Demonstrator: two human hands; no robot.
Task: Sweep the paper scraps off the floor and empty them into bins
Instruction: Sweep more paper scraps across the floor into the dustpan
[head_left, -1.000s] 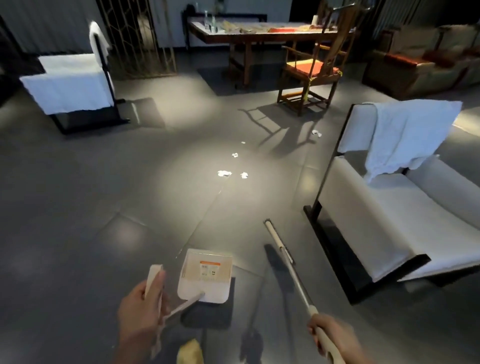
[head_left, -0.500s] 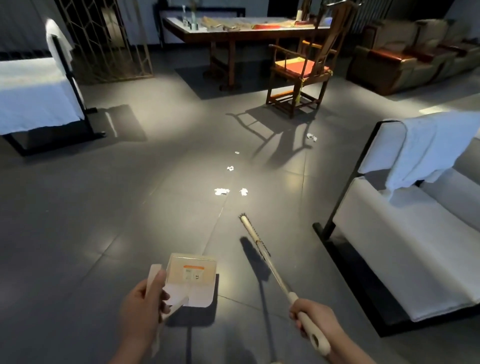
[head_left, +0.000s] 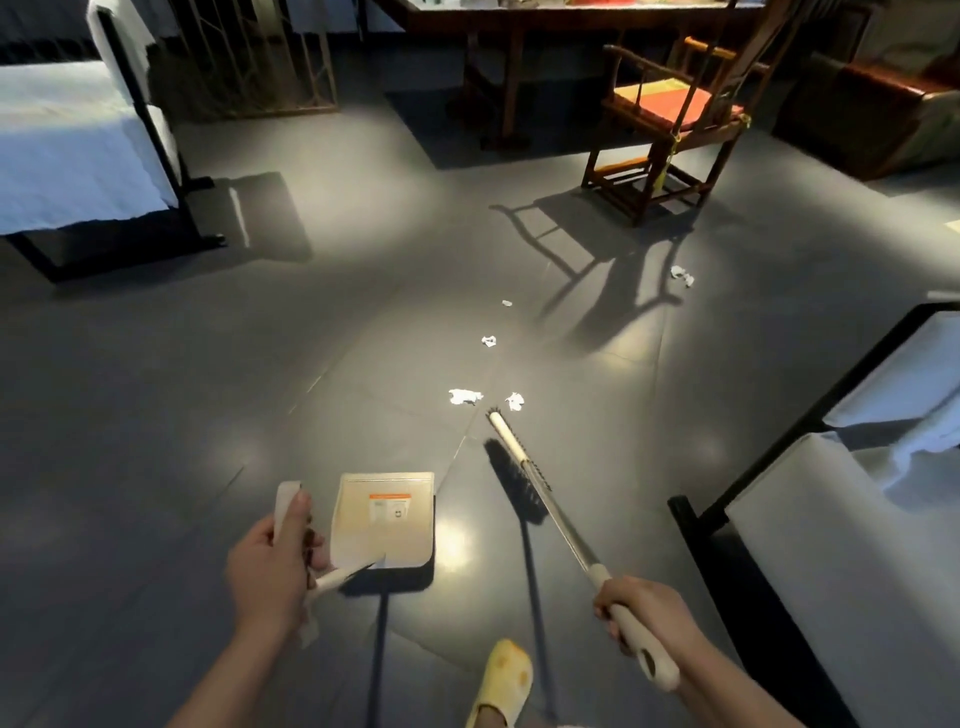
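Several white paper scraps lie on the dark tiled floor: a larger scrap (head_left: 464, 396), a small scrap (head_left: 515, 400) beside it, two more farther off (head_left: 488, 341), and a crumpled one (head_left: 682, 275) near the wooden chair. My right hand (head_left: 641, 608) grips the handle of a broom (head_left: 524, 465), whose brush head reaches almost to the nearest scraps. My left hand (head_left: 272, 571) grips the handle of a white dustpan (head_left: 384, 519), held low over the floor just short of the scraps.
A white-covered lounge chair (head_left: 852, 545) with a black frame stands close on the right. Another covered seat (head_left: 78, 150) is at the far left. A wooden chair (head_left: 675, 119) and a long table (head_left: 519, 31) stand beyond the scraps. My yellow slipper (head_left: 504, 680) shows below.
I have stepped closer to the scraps. The broom head has swung forward and left toward the nearest scraps, and the dustpan has come forward with it.
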